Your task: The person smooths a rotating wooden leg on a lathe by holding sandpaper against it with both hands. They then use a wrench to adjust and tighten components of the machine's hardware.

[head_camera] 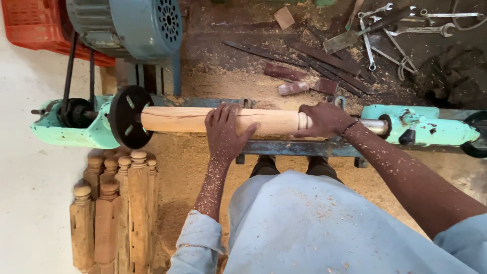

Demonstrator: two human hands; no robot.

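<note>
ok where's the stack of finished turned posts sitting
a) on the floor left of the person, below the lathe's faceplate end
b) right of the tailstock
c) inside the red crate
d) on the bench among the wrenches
a: the turned posts stand bundled on the sawdust floor beneath the black faceplate.

The person wore a pale blue-grey shirt (pixel 304 228) of loose, plain cloth, flecked with bits of sawdust. Its sleeves were rolled up: the left cuff (pixel 195 236) bunched well back from the fingers (pixel 223 114), the right sleeve (pixel 464 238) pushed up past the elbow. A thin dark band (pixel 350 127) circled the right wrist, just behind the fingers. Fine sawdust clung to both bare forearms.
</note>
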